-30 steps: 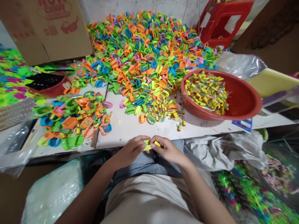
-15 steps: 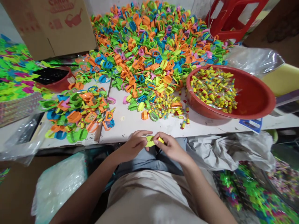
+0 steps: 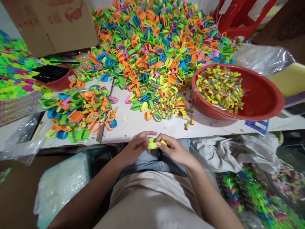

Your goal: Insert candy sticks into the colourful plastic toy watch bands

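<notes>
Above my lap, close to the table's front edge, my left hand [image 3: 135,149] is closed on a yellow-green plastic toy watch [image 3: 152,144], thumb and fingers pinching its left side. My right hand [image 3: 175,149] is closed on a small yellow candy tube [image 3: 164,142], and its thumb and fingertips meet the watch's right end. Fingers cover part of both things. On the table ahead lies a loose pile of similar yellow tubes with red ends [image 3: 166,106]. Left of it is a smaller heap of coloured toy watches [image 3: 78,114].
A large mound of toy watches [image 3: 152,47] fills the table's back. To the right stands a red basin [image 3: 262,98] holding many tubes. A cardboard box [image 3: 69,35], a small red bowl [image 3: 64,83] and a red stool [image 3: 238,19] surround the mound. Plastic bags hang at the edge.
The toy watch has turned slightly between my fingers, and its band now shows flatter and longer. Both hands stay close together. The view has shifted a little.
</notes>
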### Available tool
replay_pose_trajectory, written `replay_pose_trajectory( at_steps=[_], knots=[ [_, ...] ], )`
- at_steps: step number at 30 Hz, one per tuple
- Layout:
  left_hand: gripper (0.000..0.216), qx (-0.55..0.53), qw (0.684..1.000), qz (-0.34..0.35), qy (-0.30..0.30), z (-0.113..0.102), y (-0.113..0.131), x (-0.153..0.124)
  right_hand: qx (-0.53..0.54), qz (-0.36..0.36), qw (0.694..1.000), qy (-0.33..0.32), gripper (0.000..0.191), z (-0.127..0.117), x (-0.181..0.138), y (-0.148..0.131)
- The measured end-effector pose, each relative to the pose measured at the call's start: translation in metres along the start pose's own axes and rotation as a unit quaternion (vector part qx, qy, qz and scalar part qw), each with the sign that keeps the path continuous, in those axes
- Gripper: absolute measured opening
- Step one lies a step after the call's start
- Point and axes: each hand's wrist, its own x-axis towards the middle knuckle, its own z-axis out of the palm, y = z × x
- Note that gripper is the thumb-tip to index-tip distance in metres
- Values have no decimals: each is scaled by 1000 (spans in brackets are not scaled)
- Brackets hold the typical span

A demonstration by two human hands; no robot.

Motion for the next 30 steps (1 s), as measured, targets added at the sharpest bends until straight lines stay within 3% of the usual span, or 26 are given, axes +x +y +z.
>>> replay_pose_trajectory(
  at_steps=[5,9,16,22,26,30],
  knots=[
    [54,-50,998,34,10,9,7,-6,81,9,997,8,44,12,-3,5],
    [54,-56,998,17,35,16,10,-10,140,13,990,25,45,17,-7,10],
    [46,156,987,32,29,9,13,-12,53,-6,998,33,36,3,-10,6],
    [51,117,991,62,31,6,12,-11,27,-27,999,6,37,4,-6,0],
    [52,65,997,40,21,5,12,-11,39,-35,999,-3,38,3,-5,2],
    [51,80,996,30,0,2,9,-11,21,-33,999,-7,34,0,-6,2]
  ],
)
